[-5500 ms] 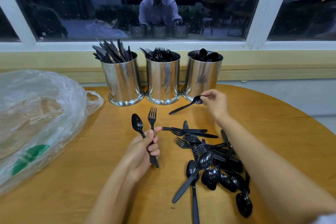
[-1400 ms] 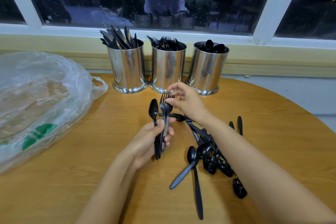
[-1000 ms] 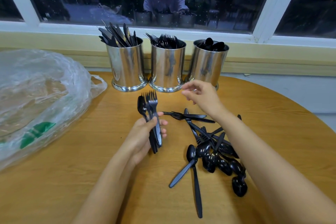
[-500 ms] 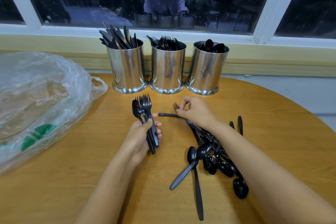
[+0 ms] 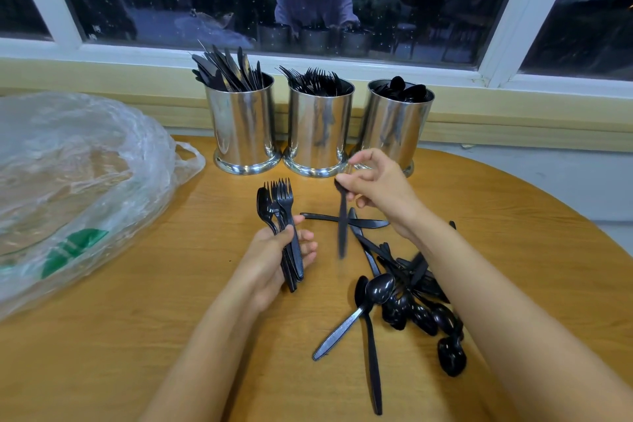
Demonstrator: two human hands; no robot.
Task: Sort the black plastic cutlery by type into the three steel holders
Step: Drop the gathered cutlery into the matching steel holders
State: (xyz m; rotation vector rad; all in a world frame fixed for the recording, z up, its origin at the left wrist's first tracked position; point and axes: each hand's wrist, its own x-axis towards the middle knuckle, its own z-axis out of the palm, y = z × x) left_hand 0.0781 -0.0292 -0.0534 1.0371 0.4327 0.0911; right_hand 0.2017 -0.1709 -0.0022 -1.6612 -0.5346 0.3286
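Note:
Three steel holders stand at the back of the table: the left holder (image 5: pixel 242 127) with knives, the middle holder (image 5: pixel 319 130) with forks, the right holder (image 5: pixel 394 127) with spoons. My left hand (image 5: pixel 274 257) grips a bundle of forks and one spoon (image 5: pixel 284 216), heads up. My right hand (image 5: pixel 376 188) pinches the head end of a black utensil (image 5: pixel 342 226) that hangs handle down, blurred, above the table; I cannot tell its type. A pile of loose black cutlery (image 5: pixel 407 295) lies under my right forearm.
A large clear plastic bag (image 5: pixel 68 175) with green print fills the table's left side. A knife (image 5: pixel 346 220) lies flat between my hands. The round wooden table (image 5: pixel 137 319) curves away at the right. A window sill runs behind the holders.
My right hand has lifted a utensil off the table near the pile and raised it toward the holders. My left hand has kept its bundle, nearly still.

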